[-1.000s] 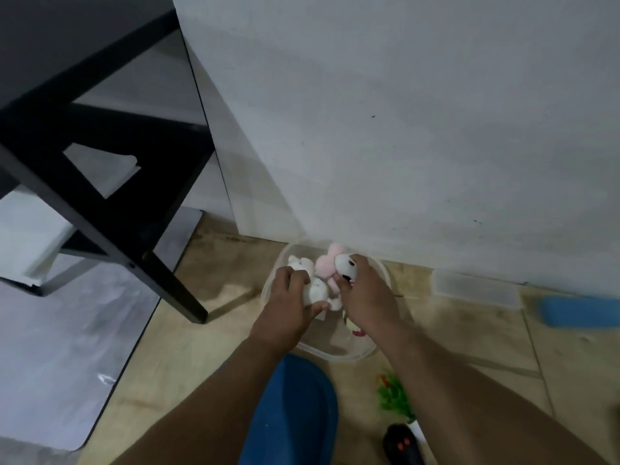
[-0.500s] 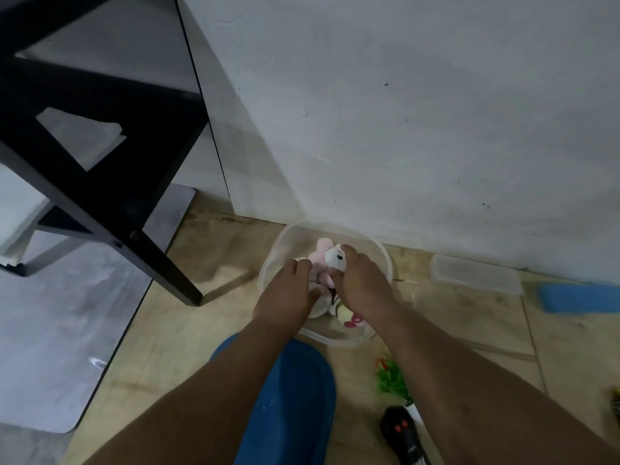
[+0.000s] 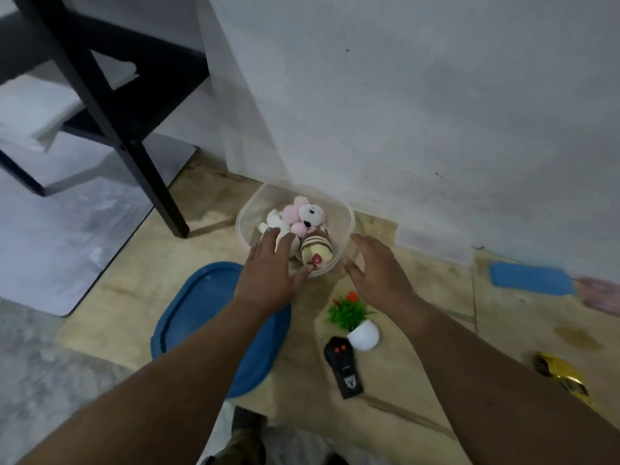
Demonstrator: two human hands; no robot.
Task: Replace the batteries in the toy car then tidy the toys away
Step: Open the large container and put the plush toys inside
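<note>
A clear plastic tub stands on the floor by the white wall, with several small plush toys inside, among them a striped yellow one. My left hand hovers over the tub's near left rim, fingers spread, holding nothing. To the right of the tub my right hand is open and empty. The tub's blue lid lies on the floor under my left forearm. A black remote control lies near a small fake plant in a white pot. A yellow toy car shows at the right, partly behind my right arm.
A black table leg and frame stand at the left over a grey mat. A clear flat lid and a blue flat object lie along the wall at right. Another person's fingers show at the right edge.
Both hands have let go of the plush toys, which now lie in the tub. My hands have drawn back, the right one moving out to the tub's right side.
</note>
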